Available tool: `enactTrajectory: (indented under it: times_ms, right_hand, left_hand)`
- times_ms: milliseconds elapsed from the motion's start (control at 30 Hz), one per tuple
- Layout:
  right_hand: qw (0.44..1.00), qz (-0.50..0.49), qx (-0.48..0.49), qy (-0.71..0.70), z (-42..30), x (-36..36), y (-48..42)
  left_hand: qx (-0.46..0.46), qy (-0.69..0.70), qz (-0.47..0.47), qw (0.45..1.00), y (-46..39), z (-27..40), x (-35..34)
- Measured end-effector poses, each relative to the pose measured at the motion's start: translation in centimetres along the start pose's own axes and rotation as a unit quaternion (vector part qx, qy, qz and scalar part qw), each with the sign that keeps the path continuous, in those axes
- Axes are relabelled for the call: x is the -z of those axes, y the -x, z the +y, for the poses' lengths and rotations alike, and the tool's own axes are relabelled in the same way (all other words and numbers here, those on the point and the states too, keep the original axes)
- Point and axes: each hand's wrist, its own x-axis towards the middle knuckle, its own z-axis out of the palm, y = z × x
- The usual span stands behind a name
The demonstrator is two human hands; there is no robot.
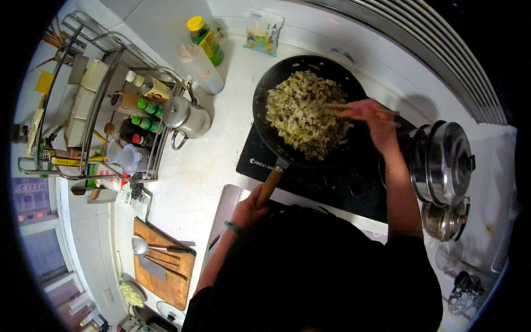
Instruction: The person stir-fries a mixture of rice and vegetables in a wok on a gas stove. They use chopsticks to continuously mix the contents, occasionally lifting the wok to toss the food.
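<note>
A black wok (265, 124) stands on the black glass cooktop (365, 182), heaped with chopped, pale green and brown food (307, 112). My left hand (249, 209), with a green bangle at the wrist, is closed around the wok's wooden handle (270, 186). Over the wok's right side, my right hand (367, 111) grips wooden chopsticks (338, 108), whose tips are in the food. The right hand and the chopsticks are blurred.
Stacked steel pots (448, 162) stand right of the cooktop. At left are a steel oil pot (188, 118), a squeeze bottle (203, 70) and a metal rack (105, 79) of bottles. A cutting board (174, 290) bears a ladle (140, 245) and a cleaver (152, 268). A packet (263, 32) stands behind the wok.
</note>
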Motion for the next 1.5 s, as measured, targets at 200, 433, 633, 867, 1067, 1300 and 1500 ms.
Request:
enactTrajectory:
  times_ms: [200,433,633,867,1067,1300,1500]
  right_hand:
    - [0.988,0.131,-0.059,-0.055,4.2,1.5,-6.4]
    - [0.994,0.003,-0.085,-0.071,4.7,-4.5,-7.4]
    - [0.983,-0.116,0.026,0.137,-0.3,-4.7,-2.9]
    - [0.973,-0.059,0.142,0.175,-3.7,-7.0,2.4]
    - [0.953,-0.056,0.234,0.183,2.3,-10.2,-1.0]
    - [0.931,-0.037,0.284,0.227,-3.1,-11.6,-1.2]
    - [0.953,-0.066,0.221,0.194,-3.4,-14.2,-0.5]
  left_hand:
    - [0.016,0.003,-0.005,1.0,0.2,1.0,0.2]
    - [0.0,0.012,0.005,1.0,0.6,2.0,0.5]
    - [-0.011,0.001,0.005,1.0,0.3,1.2,0.3]
    - [-0.025,-0.002,0.008,1.0,0.0,0.4,0.1]
    - [-0.02,0.003,-0.009,1.0,0.1,0.3,0.3]
    - [-0.027,0.009,-0.002,1.0,0.0,0.2,0.2]
    - [-0.048,-0.038,0.003,0.998,-0.1,0.2,0.3]
